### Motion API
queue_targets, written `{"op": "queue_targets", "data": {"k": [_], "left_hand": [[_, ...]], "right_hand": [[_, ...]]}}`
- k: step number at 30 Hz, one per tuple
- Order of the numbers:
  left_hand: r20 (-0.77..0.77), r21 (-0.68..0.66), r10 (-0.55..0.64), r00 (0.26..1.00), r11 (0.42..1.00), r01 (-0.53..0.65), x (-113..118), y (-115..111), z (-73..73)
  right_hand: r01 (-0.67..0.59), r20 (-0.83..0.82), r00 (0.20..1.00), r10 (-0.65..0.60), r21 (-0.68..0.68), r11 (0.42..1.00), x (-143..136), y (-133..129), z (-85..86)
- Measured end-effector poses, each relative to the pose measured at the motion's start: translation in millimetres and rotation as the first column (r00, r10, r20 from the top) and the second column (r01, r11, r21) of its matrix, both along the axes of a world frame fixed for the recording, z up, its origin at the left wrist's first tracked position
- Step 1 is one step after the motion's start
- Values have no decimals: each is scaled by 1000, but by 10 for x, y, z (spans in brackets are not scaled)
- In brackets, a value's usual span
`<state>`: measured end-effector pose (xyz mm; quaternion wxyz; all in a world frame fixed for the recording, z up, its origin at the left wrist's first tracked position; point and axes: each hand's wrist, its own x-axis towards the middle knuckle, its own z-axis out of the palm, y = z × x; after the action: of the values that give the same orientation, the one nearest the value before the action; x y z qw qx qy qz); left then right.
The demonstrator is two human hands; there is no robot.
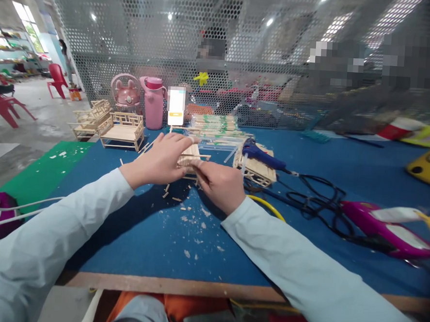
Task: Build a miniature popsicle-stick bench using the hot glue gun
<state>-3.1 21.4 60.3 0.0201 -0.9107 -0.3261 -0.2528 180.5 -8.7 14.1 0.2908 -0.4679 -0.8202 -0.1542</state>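
Note:
A small model of pale wooden sticks (190,152), with a slatted surface, stands on the blue table between my two hands and is partly covered by them. My left hand (160,158) reaches over its left side, fingers along the back and thumb at the front, steadying it. At its front right edge my right hand (223,183) is closed in a pinch; what lies between the fingertips is mostly hidden. A loose-looking stick (204,156) crosses just above the slats. Several stick offcuts (176,199) lie in front.
Finished-looking stick benches (122,130) stand at back left, beside a pink jug (153,104) and a lit phone (176,107). A blue glue gun (264,154) rests on another stick model (254,170). Black cables (314,206) and a purple tool (392,232) lie right. Bagged sticks (215,127) lie behind.

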Motion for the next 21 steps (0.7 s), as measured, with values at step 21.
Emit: {"op": "queue_targets", "data": {"k": [21], "left_hand": [[241,-450,-121,963,865,221,120,-757,-517]], "right_hand": [[-167,-413,890,-196,-694,700,28,-824,109]]}}
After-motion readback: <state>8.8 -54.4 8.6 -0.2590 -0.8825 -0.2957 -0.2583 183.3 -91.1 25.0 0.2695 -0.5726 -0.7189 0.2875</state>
